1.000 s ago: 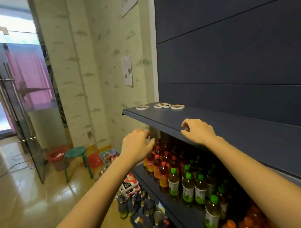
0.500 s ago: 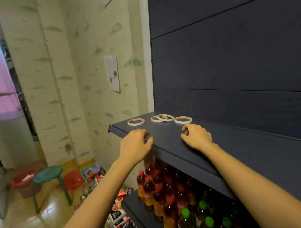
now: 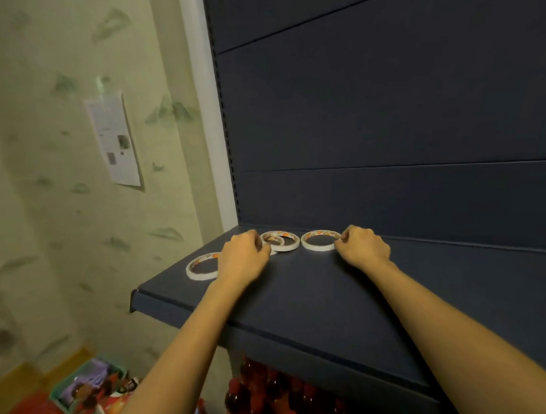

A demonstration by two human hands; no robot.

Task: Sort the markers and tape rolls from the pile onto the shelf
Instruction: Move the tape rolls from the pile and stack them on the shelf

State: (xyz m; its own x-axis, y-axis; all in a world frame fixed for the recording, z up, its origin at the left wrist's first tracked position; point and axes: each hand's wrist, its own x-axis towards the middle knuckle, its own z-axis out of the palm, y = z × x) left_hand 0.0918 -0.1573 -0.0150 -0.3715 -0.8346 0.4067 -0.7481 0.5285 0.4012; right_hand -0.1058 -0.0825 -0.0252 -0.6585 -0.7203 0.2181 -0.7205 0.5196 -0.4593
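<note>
Dark blue shelf (image 3: 299, 302) here. Our right hand (image 3: 364, 245) pinches the right edge of the rightmost tape roll (image 3: 319, 248), lying flat toward the far left. Our left hand (image 3: 242, 260) sits curled between the leftmost roll (image 3: 189, 269) and the overlapping middle rolls (image 3: 285, 248); we can't tell if it's gripping one.

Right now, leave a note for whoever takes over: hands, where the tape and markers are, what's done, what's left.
Left hand: fingers curled over the edge of the two overlapping middle rolls; grip hidden.
Right hand: appears to pinch the rim of the right roll.
Left roll lies flat near the shelf end, untouched.
Done: these rolls are on the shelf.
Left: markers and pile are not in view; the rolls probably need tidying.
</note>
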